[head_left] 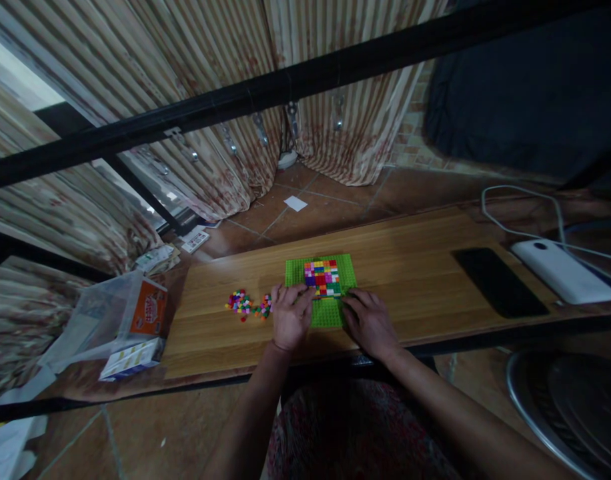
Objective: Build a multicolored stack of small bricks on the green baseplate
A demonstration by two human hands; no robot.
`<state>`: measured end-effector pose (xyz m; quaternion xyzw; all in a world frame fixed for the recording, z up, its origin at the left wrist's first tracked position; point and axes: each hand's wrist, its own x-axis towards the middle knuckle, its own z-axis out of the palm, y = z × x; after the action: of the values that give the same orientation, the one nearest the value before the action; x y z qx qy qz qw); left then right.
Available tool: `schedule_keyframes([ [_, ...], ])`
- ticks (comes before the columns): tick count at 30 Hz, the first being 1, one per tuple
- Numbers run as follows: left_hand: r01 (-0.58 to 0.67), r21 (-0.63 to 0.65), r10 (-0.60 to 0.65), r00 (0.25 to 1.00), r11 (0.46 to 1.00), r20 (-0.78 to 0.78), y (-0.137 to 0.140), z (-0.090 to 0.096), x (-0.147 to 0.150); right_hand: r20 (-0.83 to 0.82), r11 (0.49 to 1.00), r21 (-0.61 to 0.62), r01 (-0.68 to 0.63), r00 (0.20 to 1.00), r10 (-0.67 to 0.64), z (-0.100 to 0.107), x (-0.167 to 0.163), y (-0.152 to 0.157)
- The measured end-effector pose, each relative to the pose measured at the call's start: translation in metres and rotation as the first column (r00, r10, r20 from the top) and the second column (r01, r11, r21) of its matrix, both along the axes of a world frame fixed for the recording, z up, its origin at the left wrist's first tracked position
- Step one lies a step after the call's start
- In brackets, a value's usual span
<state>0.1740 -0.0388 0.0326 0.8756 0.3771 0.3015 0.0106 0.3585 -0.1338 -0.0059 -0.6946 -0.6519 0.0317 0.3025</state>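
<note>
A green studded baseplate [333, 316] lies on the wooden board, with a block of many-coloured toy bricks [321, 277] built on it. Over the left edge of the plate is my left hand [290, 317], thumb and fingertips drawn together at the lower left of the built bricks. Whatever is between those fingertips is too small to name. My right hand [370, 321] rests at the plate's right edge, its fingers stretched loosely toward the lower right corner of the bricks. Left of my left hand lies a scattered pile of loose bricks [241, 303].
A black phone [500, 283] and a white power bank [564, 272] with a cable lie at the right. Left of the wooden board [410, 260] stand a clear plastic bin [103, 313], an orange package [149, 307] and a small box [132, 360]. A black bar [265, 90] crosses beyond the table.
</note>
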Motion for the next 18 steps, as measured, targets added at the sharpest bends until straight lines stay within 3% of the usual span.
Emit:
schedule_keyframes([
  [18,0.013,-0.031,-0.010,0.997,0.999,0.083,0.002,-0.021,-0.001,0.002,1.000,-0.003,-0.004,1.000,0.004,0.000,0.001,0.000],
])
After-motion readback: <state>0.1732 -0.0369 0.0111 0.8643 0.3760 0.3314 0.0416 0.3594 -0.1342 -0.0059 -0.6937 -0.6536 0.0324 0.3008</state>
